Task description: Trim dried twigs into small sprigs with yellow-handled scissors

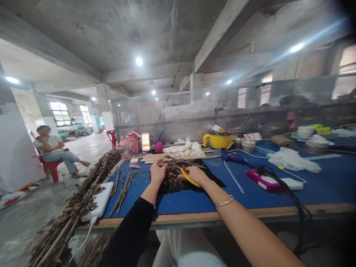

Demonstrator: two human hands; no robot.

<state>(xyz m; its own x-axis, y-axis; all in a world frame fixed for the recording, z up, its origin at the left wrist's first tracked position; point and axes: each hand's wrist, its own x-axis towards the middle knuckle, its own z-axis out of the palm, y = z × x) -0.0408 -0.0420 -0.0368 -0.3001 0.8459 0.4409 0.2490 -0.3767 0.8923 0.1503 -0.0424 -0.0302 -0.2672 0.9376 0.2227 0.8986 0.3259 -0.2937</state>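
My left hand [158, 171] is closed in a pinch on thin dried stems [182, 162], which stretch to the right over a black cloth [219, 178]. Wrapped around a pair of yellow-handled cutters [190, 178] with some red on it is my right hand [197, 175]; its jaws are hard to make out. Brown crumbled dried leaves [171, 176] lie on the cloth between and beneath both hands. Cut pieces of dried stalk [125, 189] are spread on the blue table top [133, 205] left of my left hand.
A long bundle of dried stalks [80, 200] leans along the table's left end beside a white power strip [101, 200]. Behind my hands are pale sticks [150, 158], white cloth [189, 148] and a yellow pot [221, 141]. A blue glue gun [233, 157] and magenta box [263, 180] lie right. A person [55, 148] sits far left.
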